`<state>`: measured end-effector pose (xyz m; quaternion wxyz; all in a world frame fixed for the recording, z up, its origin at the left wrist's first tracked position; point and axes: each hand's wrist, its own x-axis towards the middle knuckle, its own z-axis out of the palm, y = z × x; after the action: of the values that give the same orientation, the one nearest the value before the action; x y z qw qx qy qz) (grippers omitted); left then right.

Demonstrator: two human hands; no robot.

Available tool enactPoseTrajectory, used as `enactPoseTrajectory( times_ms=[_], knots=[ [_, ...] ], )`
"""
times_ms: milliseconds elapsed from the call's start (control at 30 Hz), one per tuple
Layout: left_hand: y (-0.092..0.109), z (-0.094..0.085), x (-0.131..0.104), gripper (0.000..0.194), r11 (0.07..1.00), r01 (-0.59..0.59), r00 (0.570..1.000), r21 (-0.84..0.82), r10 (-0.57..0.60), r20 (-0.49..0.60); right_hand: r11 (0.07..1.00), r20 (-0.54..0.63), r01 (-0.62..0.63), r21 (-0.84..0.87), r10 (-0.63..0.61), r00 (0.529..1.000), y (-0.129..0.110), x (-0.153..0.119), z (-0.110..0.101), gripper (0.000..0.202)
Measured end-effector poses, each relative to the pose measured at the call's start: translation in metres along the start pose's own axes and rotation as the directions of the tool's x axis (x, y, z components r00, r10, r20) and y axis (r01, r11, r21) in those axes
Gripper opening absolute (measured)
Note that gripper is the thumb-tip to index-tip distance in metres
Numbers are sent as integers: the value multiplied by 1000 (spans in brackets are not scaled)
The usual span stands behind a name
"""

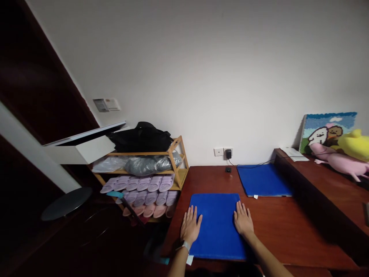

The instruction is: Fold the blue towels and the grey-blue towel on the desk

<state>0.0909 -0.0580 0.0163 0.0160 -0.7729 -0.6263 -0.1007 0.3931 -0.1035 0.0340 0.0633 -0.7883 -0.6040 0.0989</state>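
A flat blue mat (217,227) lies on the reddish-brown wooden table (288,227) in front of me, with a small white tag at its lower left corner. My left hand (190,226) rests flat on the mat's left edge, fingers stretched out. On the opposite edge, my right hand (243,220) lies flat too, its fingers extended. Neither hand grips anything. Farther back and to the right is a second blue mat (263,181), with a white tag at its front edge and a thin black cable across its far side.
A black charger (228,154) sits in the wall socket. Left of the table, a wooden rack (179,177) holds slippers, bags and a white box (95,148). On the raised surface at right are a pink plush toy (340,161), a yellow plush (354,144) and a picture (328,130).
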Motion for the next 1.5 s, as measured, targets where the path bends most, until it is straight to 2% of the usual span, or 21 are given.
enactPoseTrajectory(
  times_ms=[67, 133, 233, 367, 433, 467, 500, 567, 633, 733, 867, 933, 1000, 1067, 1133, 1200, 1267, 1333, 1400, 1433, 1500],
  knots=[
    [1, -2, 2, 72, 1000, -10, 1000, 20, 10, -12, 1000, -20, 8, 21, -8, 1000, 1, 2, 4, 65],
    [15, -6, 5, 73, 999, -37, 999, 22, 38, -23, 999, -20, 12, 36, -11, 1000, 2, 2, 6, 66],
    [67, -11, 15, 72, 986, -162, 987, -42, 162, -15, 999, -14, 9, 32, -8, 1000, 3, 1, 6, 66],
    [155, 0, 26, 67, 899, -397, 914, -188, 406, 13, 999, 9, 42, -12, -42, 999, 5, 1, 5, 65],
    [179, 9, 30, 66, 883, -410, 903, -229, 428, 36, 997, 19, 66, -29, -65, 998, 6, 1, 6, 64],
    [183, 13, 32, 65, 886, -398, 906, -237, 421, 54, 997, 18, 71, -29, -70, 997, 7, 2, 7, 64],
    [180, 16, 33, 65, 894, -381, 910, -236, 407, 72, 997, 12, 69, -25, -69, 998, 7, 2, 8, 64],
    [160, 17, 35, 66, 916, -340, 924, -213, 367, 102, 999, -6, 52, -9, -52, 999, 7, 3, 9, 65],
    [124, 11, 37, 69, 945, -280, 947, -168, 301, 114, 999, -19, 38, 1, -37, 999, 6, 4, 10, 67],
    [61, -2, 36, 72, 985, -147, 982, -87, 156, 108, 1000, -20, 19, 0, -19, 1000, 5, 4, 10, 67],
    [-9, -8, 29, 69, 999, -33, 997, -17, 34, 64, 1000, -16, 18, 13, -18, 1000, 6, 4, 13, 67],
    [-31, -7, 25, 66, 1000, -14, 998, -6, 15, 54, 1000, -16, 20, 11, -20, 1000, 7, 4, 14, 67],
    [-42, -8, 23, 63, 1000, -1, 999, 2, 1, 51, 1000, -17, 19, -4, -19, 1000, 7, 4, 14, 67],
    [-45, -12, 21, 61, 1000, 18, 999, 7, -18, 29, 1000, -15, 16, -26, -16, 1000, 7, 3, 13, 67],
    [-37, -18, 18, 61, 999, 36, 999, -3, -36, -34, 999, -11, 16, -47, -17, 1000, 7, 3, 12, 67],
    [-19, -24, 11, 60, 999, 27, 993, -33, -30, -116, 998, -3, 17, -63, -17, 1000, 7, 3, 12, 67],
    [7, -27, 0, 59, 994, -80, 988, -73, 69, -141, 998, 3, 13, -68, -13, 1000, 7, 3, 12, 67],
    [35, -25, -13, 59, 959, -259, 965, -115, 250, -85, 998, -1, 10, -59, -10, 1000, 8, 2, 13, 67],
    [56, -21, -26, 61, 916, -374, 926, -148, 377, -6, 999, -10, 13, -40, -13, 1000, 9, 2, 14, 68],
    [62, -18, -31, 62, 912, -381, 921, -154, 389, 25, 999, -14, 17, -32, -17, 1000, 9, 2, 15, 68],
    [59, -14, -38, 65, 937, -320, 942, -142, 331, 61, 999, -18, 23, -26, -24, 1000, 10, 2, 16, 68]
  ],
)
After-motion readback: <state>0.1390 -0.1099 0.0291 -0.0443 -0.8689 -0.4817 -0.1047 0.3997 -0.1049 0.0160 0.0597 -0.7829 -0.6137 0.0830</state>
